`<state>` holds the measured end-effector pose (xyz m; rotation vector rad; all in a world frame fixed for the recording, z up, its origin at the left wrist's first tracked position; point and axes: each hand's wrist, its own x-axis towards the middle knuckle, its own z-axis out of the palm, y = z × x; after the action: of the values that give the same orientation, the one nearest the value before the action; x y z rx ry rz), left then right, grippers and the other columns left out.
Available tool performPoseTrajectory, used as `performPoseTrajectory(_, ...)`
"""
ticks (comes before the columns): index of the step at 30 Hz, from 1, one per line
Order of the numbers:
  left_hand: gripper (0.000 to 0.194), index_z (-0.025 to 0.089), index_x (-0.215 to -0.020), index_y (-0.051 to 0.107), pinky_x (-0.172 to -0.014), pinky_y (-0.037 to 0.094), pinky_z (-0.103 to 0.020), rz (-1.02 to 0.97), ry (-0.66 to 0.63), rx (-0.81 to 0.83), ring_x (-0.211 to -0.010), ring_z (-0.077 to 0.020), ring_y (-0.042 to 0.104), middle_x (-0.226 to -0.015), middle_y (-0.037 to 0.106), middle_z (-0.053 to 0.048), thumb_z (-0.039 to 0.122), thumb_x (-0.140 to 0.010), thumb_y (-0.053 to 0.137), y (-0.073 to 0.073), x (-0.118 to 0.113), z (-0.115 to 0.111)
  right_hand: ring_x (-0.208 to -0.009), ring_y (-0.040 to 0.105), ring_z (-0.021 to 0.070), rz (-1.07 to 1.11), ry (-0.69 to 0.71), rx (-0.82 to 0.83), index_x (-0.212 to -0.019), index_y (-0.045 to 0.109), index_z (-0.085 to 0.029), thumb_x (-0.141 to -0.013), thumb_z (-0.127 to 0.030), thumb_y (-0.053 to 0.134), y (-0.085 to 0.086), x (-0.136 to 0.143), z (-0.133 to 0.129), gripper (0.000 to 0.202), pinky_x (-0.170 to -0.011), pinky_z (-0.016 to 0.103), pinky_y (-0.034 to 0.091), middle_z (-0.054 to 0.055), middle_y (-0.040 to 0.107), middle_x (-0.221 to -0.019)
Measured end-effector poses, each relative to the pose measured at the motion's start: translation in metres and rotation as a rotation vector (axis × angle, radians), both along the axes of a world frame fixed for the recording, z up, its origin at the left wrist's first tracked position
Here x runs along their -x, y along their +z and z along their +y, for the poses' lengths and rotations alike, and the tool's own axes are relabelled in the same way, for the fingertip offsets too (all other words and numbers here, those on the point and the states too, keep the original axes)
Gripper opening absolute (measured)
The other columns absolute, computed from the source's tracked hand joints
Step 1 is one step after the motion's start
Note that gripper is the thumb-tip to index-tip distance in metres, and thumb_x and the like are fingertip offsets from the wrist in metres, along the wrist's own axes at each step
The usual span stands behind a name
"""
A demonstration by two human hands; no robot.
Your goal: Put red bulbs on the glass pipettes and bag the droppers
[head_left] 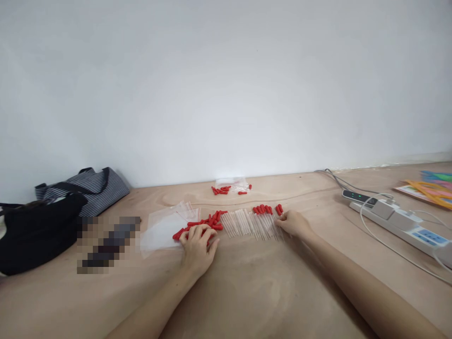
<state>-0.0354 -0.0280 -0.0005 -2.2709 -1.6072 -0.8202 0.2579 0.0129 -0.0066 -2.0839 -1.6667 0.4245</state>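
My left hand (198, 246) rests over a pile of red rubber bulbs (214, 219), fingers curved and apart on top of them. Part of the pile is hidden under that hand. To its right lies a row of thin clear glass tubes (240, 223), side by side. At the row's right end, several tubes carry red bulbs on their far ends, making droppers (263, 210). My right hand (291, 223) has its thumb and fingertips closed on the rightmost glass dropper (279, 210), just below its red bulb; the exact grip is partly hidden.
Clear plastic bags (162, 230) lie left of the pile. Farther back, another bag (231, 182) sits with more red bulbs (221, 190). A power strip (399, 223) with cables stands right. A striped bag (95, 188) and black cloth (42, 235) are left.
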Motion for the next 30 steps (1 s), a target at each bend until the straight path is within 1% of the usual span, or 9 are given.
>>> performPoseTrajectory(6,0.015,0.025,-0.088,0.062,-0.080,0.026,-0.044,0.109,-0.030,0.005,-0.094,-0.0247,0.048,-0.100,0.058,-0.007,0.024,-0.078,0.050,0.009,-0.003,0.016,-0.045,0.053,0.0157,0.065,-0.009,0.006,-0.039,0.050,-0.020,-0.065,-0.033,0.051,0.001,0.004,0.003,0.029,-0.045,0.023,0.030,0.001,0.050,-0.039)
performPoseTrajectory(13,0.008,0.023,-0.075,0.063,-0.085,0.025,-0.048,0.235,-0.069,0.067,-0.096,-0.0256,0.047,-0.100,0.058,-0.007,0.019,-0.073,0.057,0.019,-0.015,0.032,-0.045,0.049,0.0132,0.189,-0.030,-0.098,-0.044,0.046,-0.018,-0.072,-0.035,0.040,-0.004,-0.013,0.006,0.033,-0.042,0.021,0.027,-0.002,0.043,-0.039)
performPoseTrajectory(17,0.008,0.021,-0.073,0.060,-0.082,0.029,-0.045,0.212,-0.100,0.082,-0.092,-0.0244,0.049,-0.094,0.059,-0.006,0.015,-0.074,0.055,0.022,-0.018,0.032,-0.056,0.054,0.0150,0.251,-0.096,-0.213,-0.058,0.049,-0.017,-0.075,-0.032,0.033,-0.008,-0.022,0.007,0.027,-0.047,0.021,0.034,0.002,0.053,-0.052)
performPoseTrajectory(20,0.007,0.020,-0.079,0.055,-0.078,0.036,-0.039,0.033,-0.224,0.108,-0.086,-0.0216,0.050,-0.088,0.059,-0.004,0.017,-0.079,0.049,0.021,-0.021,0.021,-0.064,0.056,0.0150,0.299,-0.098,-0.300,-0.071,0.049,-0.016,-0.079,-0.031,0.030,-0.007,-0.019,0.003,0.026,-0.054,0.021,0.039,0.006,0.059,-0.067)
performPoseTrajectory(23,0.006,0.019,-0.084,0.049,-0.070,0.042,-0.030,-0.254,-0.373,0.233,-0.076,-0.0166,0.052,-0.080,0.057,-0.002,0.018,-0.082,0.043,0.015,-0.024,0.004,-0.065,0.055,0.0142,0.381,0.008,-0.429,-0.081,0.048,-0.016,-0.082,-0.034,0.031,-0.003,-0.004,-0.007,0.025,-0.058,0.022,0.042,0.005,0.059,-0.072)
performPoseTrajectory(25,0.012,0.019,-0.093,0.046,-0.067,0.044,-0.027,-0.389,-0.411,0.320,-0.071,-0.0144,0.054,-0.080,0.056,-0.002,0.017,-0.082,0.041,0.009,-0.025,-0.006,-0.068,0.055,0.0146,0.408,0.164,-0.527,-0.086,0.049,-0.016,-0.083,-0.033,0.035,0.000,0.011,-0.017,0.023,-0.062,0.024,0.042,0.006,0.059,-0.077)
performPoseTrajectory(27,0.018,0.019,-0.099,0.045,-0.066,0.044,-0.026,-0.437,-0.439,0.378,-0.071,-0.0136,0.054,-0.081,0.056,-0.002,0.016,-0.082,0.040,0.004,-0.026,-0.014,-0.075,0.054,0.0155,0.352,0.358,-0.566,-0.090,0.052,-0.017,-0.084,-0.029,0.037,0.002,0.026,-0.030,0.021,-0.068,0.026,0.042,0.007,0.059,-0.083)
performPoseTrajectory(28,0.018,0.019,-0.098,0.046,-0.065,0.044,-0.025,-0.432,-0.452,0.401,-0.071,-0.0135,0.055,-0.082,0.056,-0.002,0.015,-0.082,0.040,0.002,-0.026,-0.017,-0.078,0.054,0.0159,0.300,0.443,-0.563,-0.090,0.054,-0.017,-0.084,-0.027,0.037,0.001,0.033,-0.036,0.021,-0.070,0.027,0.041,0.007,0.059,-0.084)
performPoseTrajectory(30,0.013,0.019,-0.088,0.050,-0.063,0.044,-0.025,-0.390,-0.458,0.431,-0.069,-0.0135,0.054,-0.079,0.055,-0.002,0.015,-0.080,0.041,0.001,-0.025,-0.020,-0.078,0.053,0.0162,0.185,0.565,-0.529,-0.090,0.057,-0.017,-0.084,-0.023,0.038,0.000,0.045,-0.047,0.020,-0.072,0.029,0.039,0.007,0.058,-0.083)
